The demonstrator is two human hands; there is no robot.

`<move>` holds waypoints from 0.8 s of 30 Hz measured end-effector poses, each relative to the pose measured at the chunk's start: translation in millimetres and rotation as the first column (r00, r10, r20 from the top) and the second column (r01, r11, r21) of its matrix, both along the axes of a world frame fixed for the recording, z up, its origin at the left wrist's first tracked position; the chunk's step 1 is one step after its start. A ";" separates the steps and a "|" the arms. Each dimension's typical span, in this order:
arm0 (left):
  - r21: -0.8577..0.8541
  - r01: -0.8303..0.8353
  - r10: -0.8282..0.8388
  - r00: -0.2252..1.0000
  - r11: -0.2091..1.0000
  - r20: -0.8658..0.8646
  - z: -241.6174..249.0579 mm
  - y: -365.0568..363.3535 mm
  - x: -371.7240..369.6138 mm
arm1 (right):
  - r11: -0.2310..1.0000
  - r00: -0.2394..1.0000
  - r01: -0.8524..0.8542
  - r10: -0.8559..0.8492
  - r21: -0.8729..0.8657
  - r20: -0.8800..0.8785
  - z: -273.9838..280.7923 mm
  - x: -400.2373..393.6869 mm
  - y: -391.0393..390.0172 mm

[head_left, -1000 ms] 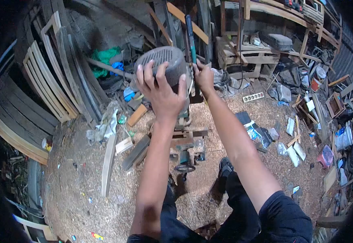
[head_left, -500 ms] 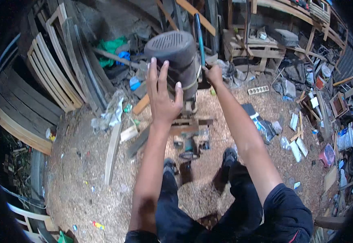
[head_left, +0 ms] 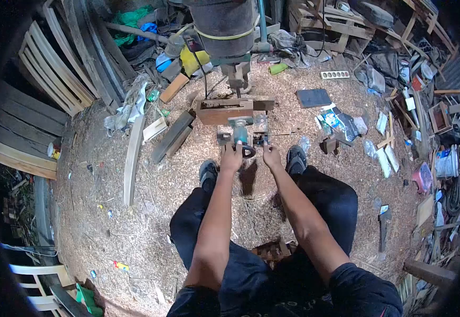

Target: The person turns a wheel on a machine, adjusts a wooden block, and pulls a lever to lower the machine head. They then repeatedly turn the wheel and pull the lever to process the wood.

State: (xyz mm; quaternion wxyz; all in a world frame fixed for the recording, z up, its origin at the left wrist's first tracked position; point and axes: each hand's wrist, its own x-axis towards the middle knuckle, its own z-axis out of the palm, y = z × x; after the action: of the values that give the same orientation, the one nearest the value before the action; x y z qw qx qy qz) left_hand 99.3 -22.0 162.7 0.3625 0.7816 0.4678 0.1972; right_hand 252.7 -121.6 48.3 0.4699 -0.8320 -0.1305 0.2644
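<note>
Below the drill-like machine (head_left: 223, 31) with its dark motor housing, a wooden block (head_left: 224, 115) with a slot in its top sits at the clamp. My left hand (head_left: 231, 157) is closed on the rim of the small black handwheel (head_left: 248, 151) at the front of the green clamp (head_left: 240, 133). To its right, my right hand (head_left: 271, 156) has its fingers closed by the dark metal part at the clamp's right side; what they hold, if anything, is too small to tell. The machine's bit points down just above the block.
Wood pieces (head_left: 173, 136) lie left of the machine, with a long plank (head_left: 133, 161) beyond them. Curved boards (head_left: 55, 68) lean at the far left. Scraps, plastic and a pink basket (head_left: 423, 178) are on the right. Shavings cover the floor (head_left: 135, 232).
Both hands have moved down from the motor housing and the blue lever to the clamp at the machine's base. The view has tilted downward, showing the wooden block and handwheel more fully.
</note>
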 end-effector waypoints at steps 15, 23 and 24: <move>-0.136 -0.184 0.195 0.978 0.973 0.069 22.5 -20.8 14.1 | 0.749 0.626 0.564 -0.112 0.348 -0.772 -12.2 3.1 30.1; -0.135 -0.183 0.197 0.975 0.974 0.099 14.6 -20.4 13.7 | 0.742 0.420 0.585 0.068 0.327 -0.905 -14.6 21.9 21.6; -0.132 -0.188 0.202 0.973 0.973 0.107 13.2 -19.8 14.0 | 0.743 0.446 0.581 0.053 0.333 -0.894 -9.7 20.5 22.7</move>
State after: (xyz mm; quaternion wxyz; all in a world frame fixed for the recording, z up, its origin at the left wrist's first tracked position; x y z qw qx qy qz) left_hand 113.3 -41.7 175.9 0.4156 0.6951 0.5309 0.2497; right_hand 273.1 -98.9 38.6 0.7439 -0.3971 0.1870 0.5039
